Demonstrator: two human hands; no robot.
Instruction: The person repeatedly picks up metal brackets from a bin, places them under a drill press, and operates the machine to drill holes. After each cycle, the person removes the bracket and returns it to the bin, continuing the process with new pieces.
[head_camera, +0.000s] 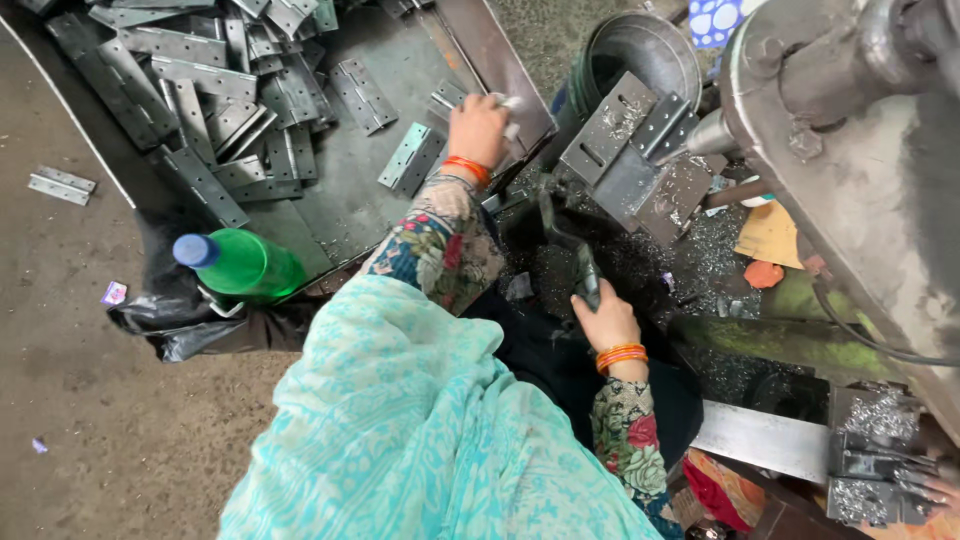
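Hinge (507, 103) plate, pale metal, pinched in left hand (478, 128) at tray (380, 215) edge, long axis toward drill jig (640, 160) on its right; right hand (603, 318), nearer the body, clenched on dark lever handle (585, 275).

A pale turquoise scarf with a faint white pattern drapes over the person's front; both sleeves are dark with red, green and cream flowers, and orange bangles ring the left hand (478, 128) and right hand (606, 322) wrists
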